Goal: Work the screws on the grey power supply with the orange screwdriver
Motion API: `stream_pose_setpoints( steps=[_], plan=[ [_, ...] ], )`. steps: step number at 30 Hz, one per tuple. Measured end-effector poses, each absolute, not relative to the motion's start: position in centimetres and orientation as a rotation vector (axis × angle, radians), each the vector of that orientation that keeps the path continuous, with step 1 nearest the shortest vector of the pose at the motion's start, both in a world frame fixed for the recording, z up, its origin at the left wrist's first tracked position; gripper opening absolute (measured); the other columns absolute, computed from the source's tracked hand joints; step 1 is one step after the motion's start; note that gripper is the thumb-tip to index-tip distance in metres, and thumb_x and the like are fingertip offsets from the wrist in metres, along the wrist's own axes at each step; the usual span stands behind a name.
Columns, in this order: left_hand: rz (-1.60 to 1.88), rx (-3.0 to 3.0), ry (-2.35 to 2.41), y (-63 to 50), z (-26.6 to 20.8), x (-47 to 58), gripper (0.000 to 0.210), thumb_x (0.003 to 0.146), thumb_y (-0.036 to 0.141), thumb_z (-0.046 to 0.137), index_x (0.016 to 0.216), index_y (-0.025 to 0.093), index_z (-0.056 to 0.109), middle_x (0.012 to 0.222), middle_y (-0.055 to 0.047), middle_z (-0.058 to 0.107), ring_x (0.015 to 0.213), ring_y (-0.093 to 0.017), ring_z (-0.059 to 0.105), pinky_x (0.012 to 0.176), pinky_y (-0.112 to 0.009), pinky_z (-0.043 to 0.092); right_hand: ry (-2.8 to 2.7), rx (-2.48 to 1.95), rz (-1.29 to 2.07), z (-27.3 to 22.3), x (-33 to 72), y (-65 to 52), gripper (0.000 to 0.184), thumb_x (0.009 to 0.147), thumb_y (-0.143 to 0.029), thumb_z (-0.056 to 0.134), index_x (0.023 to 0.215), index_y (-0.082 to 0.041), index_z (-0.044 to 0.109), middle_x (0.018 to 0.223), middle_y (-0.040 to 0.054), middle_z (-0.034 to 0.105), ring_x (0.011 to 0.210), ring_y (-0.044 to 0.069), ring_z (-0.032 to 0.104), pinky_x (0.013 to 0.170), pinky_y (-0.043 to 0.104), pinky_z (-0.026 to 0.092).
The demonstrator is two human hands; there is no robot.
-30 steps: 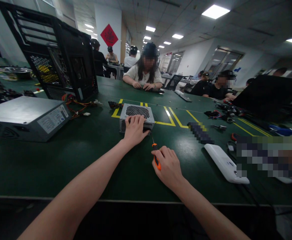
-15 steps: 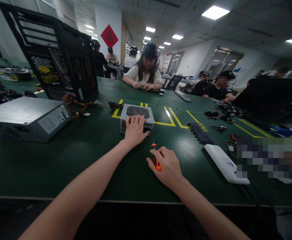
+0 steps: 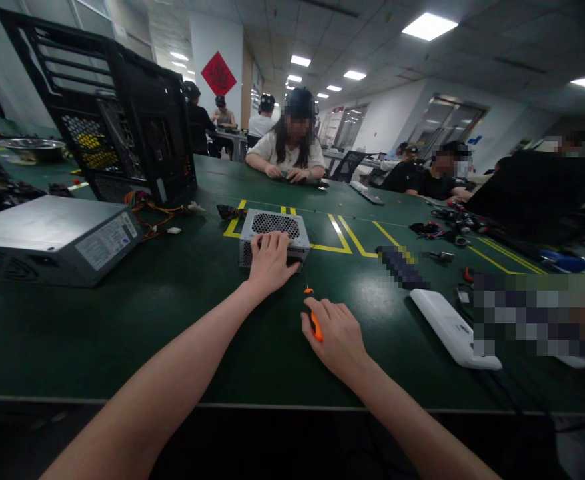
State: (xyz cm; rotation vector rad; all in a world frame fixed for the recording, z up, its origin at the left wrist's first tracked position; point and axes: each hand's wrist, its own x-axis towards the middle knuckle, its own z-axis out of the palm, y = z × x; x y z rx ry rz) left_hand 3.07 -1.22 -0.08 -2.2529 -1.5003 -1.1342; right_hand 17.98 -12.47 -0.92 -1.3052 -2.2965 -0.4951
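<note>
A small grey metal power supply point(image 3: 276, 224) with a perforated top sits on the green table in front of me. My left hand point(image 3: 271, 263) grips its near side, fingers over the top edge and thumb toward the lower right corner. Closed around the handle of an orange and black screwdriver point(image 3: 316, 325) is my right hand point(image 3: 337, 333), just nearer to me. The thin shaft points away from me, at the near right corner of the power supply. I cannot make out whether the tip sits in a screw.
At left lie a larger power supply point(image 3: 57, 233) and an upright black computer case point(image 3: 137, 127) with loose cables. A white device point(image 3: 452, 328) lies at right, near a blurred dark object point(image 3: 401, 265). A person point(image 3: 292, 143) sits across the table point(image 3: 182, 333).
The fingers of my right hand have shifted and closed a little around the screwdriver handle, which has turned slightly. My left hand and the power supply stay in place.
</note>
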Motion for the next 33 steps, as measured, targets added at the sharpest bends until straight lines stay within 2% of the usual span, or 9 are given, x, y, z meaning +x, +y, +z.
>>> stream_pose_setpoints(
  steps=[6, 10, 13, 15, 19, 24, 29, 33],
  plan=[
    [-1.136, -2.245, -1.490, -1.26, -0.10, 3.01, 0.044, 0.068, 0.036, 0.063, 0.103, 0.020, 0.042, 0.113, -0.008, 0.048, 0.109, -0.025, 0.039, 0.098, -0.044, 0.020, -2.323, -1.364, -0.575, -0.69, 18.03, -12.53, 0.012, 0.076, -0.014, 0.050, 0.085, -0.018, 0.058, 0.077, 0.0050, 0.050, 0.070, 0.016, 0.046, 0.064, 0.028, 0.033],
    [-1.127, -2.242, -1.496, -1.30, -0.04, 2.99, 0.044, 0.069, 0.035, 0.063, 0.104, 0.020, 0.042, 0.113, -0.008, 0.048, 0.109, -0.025, 0.039, 0.097, -0.044, 0.020, -2.321, -1.360, -0.445, -0.72, 18.06, -12.39, 0.012, 0.081, -0.023, 0.049, 0.088, -0.018, 0.057, 0.081, 0.0055, 0.050, 0.073, 0.016, 0.047, 0.065, 0.028, 0.035],
    [-1.124, -2.237, -1.499, -1.27, -0.04, 3.00, 0.043, 0.069, 0.035, 0.063, 0.104, 0.019, 0.043, 0.113, -0.008, 0.048, 0.108, -0.025, 0.040, 0.097, -0.044, 0.021, -2.284, -1.335, -0.338, -0.96, 18.09, -12.32, 0.024, 0.083, -0.032, 0.047, 0.097, -0.015, 0.053, 0.084, 0.0061, 0.054, 0.071, 0.015, 0.050, 0.066, 0.028, 0.038],
    [-1.125, -2.240, -1.495, -1.25, -0.05, 3.03, 0.043, 0.069, 0.035, 0.063, 0.104, 0.019, 0.043, 0.112, -0.008, 0.049, 0.108, -0.025, 0.040, 0.097, -0.043, 0.021, -2.261, -1.323, -0.358, -1.09, 18.16, -12.34, 0.023, 0.084, -0.028, 0.046, 0.100, -0.013, 0.052, 0.081, 0.0057, 0.056, 0.068, 0.015, 0.050, 0.064, 0.028, 0.038],
    [-1.123, -2.238, -1.503, -1.35, 0.02, 3.10, 0.043, 0.069, 0.034, 0.063, 0.104, 0.019, 0.043, 0.112, -0.008, 0.049, 0.108, -0.024, 0.039, 0.097, -0.043, 0.020, -2.308, -1.311, -0.450, -1.06, 18.28, -12.41, 0.017, 0.078, -0.014, 0.047, 0.092, -0.016, 0.057, 0.078, 0.0053, 0.053, 0.070, 0.016, 0.049, 0.065, 0.029, 0.038],
    [-1.120, -2.241, -1.522, -1.48, 0.20, 3.13, 0.044, 0.069, 0.033, 0.063, 0.105, 0.018, 0.044, 0.113, -0.008, 0.049, 0.108, -0.024, 0.039, 0.098, -0.042, 0.019, -2.292, -1.302, -0.398, -0.86, 18.14, -12.43, 0.023, 0.082, -0.027, 0.048, 0.099, -0.015, 0.056, 0.083, 0.0071, 0.051, 0.072, 0.017, 0.048, 0.066, 0.030, 0.039],
    [-1.130, -2.238, -1.515, -1.44, 0.24, 3.14, 0.043, 0.069, 0.033, 0.063, 0.104, 0.018, 0.044, 0.112, -0.009, 0.049, 0.109, -0.024, 0.039, 0.098, -0.042, 0.018, -2.296, -1.323, -0.480, -0.88, 18.03, -12.31, 0.019, 0.080, -0.017, 0.046, 0.096, -0.015, 0.056, 0.081, 0.0069, 0.049, 0.072, 0.017, 0.047, 0.064, 0.030, 0.039],
    [-1.142, -2.244, -1.523, -1.44, 0.27, 3.13, 0.042, 0.069, 0.033, 0.063, 0.103, 0.019, 0.043, 0.112, -0.009, 0.049, 0.109, -0.024, 0.039, 0.098, -0.042, 0.018, -2.236, -1.283, -0.404, -0.50, 18.21, -12.37, 0.012, 0.080, -0.018, 0.048, 0.088, -0.016, 0.057, 0.080, 0.0054, 0.050, 0.072, 0.015, 0.048, 0.065, 0.029, 0.038]
  ],
)
